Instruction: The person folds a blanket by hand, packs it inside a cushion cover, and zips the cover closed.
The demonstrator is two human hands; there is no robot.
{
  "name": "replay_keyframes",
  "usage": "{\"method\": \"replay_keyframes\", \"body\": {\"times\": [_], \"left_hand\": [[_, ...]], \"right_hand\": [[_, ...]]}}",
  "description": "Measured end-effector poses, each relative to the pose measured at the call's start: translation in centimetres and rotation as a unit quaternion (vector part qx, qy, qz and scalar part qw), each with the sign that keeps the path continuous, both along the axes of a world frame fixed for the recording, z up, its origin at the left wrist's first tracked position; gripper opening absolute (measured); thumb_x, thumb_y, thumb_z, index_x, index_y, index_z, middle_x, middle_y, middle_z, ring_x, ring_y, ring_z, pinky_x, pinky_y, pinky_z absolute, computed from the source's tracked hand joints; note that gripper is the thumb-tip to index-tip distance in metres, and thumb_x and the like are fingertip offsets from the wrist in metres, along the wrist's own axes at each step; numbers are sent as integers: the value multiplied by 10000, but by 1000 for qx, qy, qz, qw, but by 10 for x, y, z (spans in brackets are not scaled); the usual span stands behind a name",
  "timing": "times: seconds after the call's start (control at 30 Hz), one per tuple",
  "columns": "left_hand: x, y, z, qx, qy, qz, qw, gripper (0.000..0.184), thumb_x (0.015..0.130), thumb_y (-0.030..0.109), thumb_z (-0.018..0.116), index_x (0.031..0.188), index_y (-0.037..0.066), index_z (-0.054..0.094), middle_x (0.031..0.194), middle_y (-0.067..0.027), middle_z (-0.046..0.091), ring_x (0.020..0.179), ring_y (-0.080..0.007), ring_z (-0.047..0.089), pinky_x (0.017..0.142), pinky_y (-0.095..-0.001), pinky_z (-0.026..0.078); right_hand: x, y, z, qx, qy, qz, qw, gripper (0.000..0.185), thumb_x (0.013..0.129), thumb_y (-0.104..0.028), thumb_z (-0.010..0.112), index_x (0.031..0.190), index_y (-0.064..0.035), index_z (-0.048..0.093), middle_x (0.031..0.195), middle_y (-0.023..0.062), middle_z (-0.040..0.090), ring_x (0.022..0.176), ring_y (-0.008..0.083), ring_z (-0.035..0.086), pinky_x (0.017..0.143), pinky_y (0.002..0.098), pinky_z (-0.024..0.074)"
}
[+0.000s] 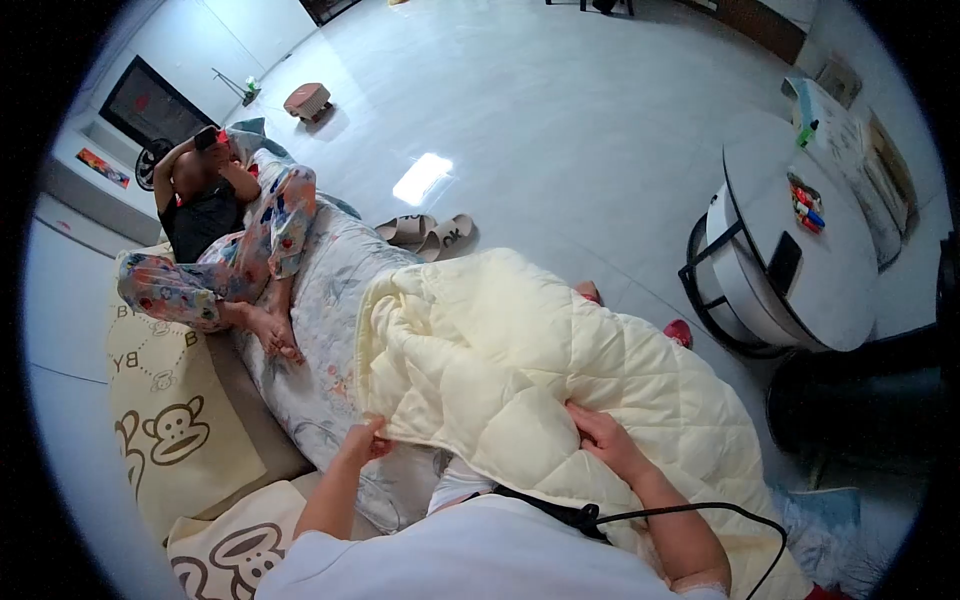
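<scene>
A cream quilted blanket [490,340] lies across my lap and spreads over the sofa and down to the right. Its near left edge is pinched between the fingers of my left hand [362,443]. Farther right, my right hand [608,440] rests on the blanket with its fingers closed on a fold; the fingertips are partly hidden in the fabric. Under the blanket's left side shows a pale floral sofa cover [315,300]. A black cord [690,508] runs from my waist over my right forearm.
Another person [205,215] reclines at the sofa's far left, holding a phone [206,138]. Slippers [445,237] lie on the floor beyond the blanket. At right stands a round table [840,270] with a dark phone [785,262]. Monkey-print cushions [190,480] line the left.
</scene>
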State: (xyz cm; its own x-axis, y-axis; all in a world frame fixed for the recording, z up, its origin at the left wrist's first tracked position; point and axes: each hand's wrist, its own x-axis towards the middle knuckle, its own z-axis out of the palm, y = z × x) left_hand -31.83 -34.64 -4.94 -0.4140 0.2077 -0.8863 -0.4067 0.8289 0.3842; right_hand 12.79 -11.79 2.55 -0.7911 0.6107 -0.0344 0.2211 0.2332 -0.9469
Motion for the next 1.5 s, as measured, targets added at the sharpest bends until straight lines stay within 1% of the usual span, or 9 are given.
{"method": "replay_keyframes", "body": {"times": [0.13,0.33,0.43,0.57,0.73,0.9,1.23,1.33,1.5], "left_hand": [[-62,54,24,394,-51,230,889,420,933,353,509,1214,41,514,1147,-73,611,1023,-207,604,856,-331,520],[-108,301,263,712,-155,-103,677,247,909,233,476,1015,22,551,1002,-127,608,972,-279,584,913,-480,444],[-115,424,233,728,263,-281,567,324,911,240,483,1122,-4,511,1099,-162,567,1008,-309,546,934,-481,428],[-9,468,140,443,335,-340,759,620,831,467,620,1222,10,467,1244,-191,518,1133,-328,499,946,-430,411],[51,367,-48,250,529,-503,636,635,824,386,642,1289,30,396,1321,-269,401,1173,-413,442,959,-465,397],[63,302,-44,180,549,-318,751,760,841,348,607,1294,-178,300,1334,-340,367,1304,-422,293,1103,-406,224],[25,363,-50,41,-1,-177,983,594,780,330,669,1239,-2,490,1217,-161,559,1114,-310,534,946,-429,443],[-37,377,-106,507,-226,-41,831,447,875,325,568,1224,52,510,1215,-133,565,1108,-291,542,962,-477,430],[-23,292,150,493,-48,5,869,445,894,303,534,1213,-7,520,1187,-152,580,1082,-297,574,920,-437,476]], "right_hand": [[2,-4,-8,31,12,-15,999,591,711,35,521,1296,-42,484,1269,220,523,1191,335,503,1016,375,391],[24,-9,44,-266,7,-86,960,460,877,-11,480,1334,-58,465,1260,139,569,1147,201,542,979,293,400],[64,-11,55,-256,-11,-169,952,391,960,-135,451,1346,-73,467,1252,74,566,1148,149,509,987,261,373],[105,-30,73,-371,217,-262,864,607,895,-290,585,1405,-50,358,1273,77,548,1190,183,482,1013,326,364],[127,-44,94,38,-431,-256,864,706,776,-284,689,1394,-134,382,1085,200,630,937,350,620,854,426,478],[169,-20,71,62,-497,-371,782,585,794,-171,643,1341,-135,439,1004,194,637,885,383,618,763,446,489],[106,-54,34,289,-355,-261,850,599,820,-277,582,1375,-138,405,1496,117,257,1393,325,194,1104,576,99],[117,-54,22,229,-476,-305,792,602,856,-338,550,1399,-148,371,1507,97,238,1399,329,166,1103,586,71],[183,-31,-2,52,-500,-433,748,573,916,-344,475,1419,-113,325,1493,107,273,1390,325,201,1098,553,141]]}}
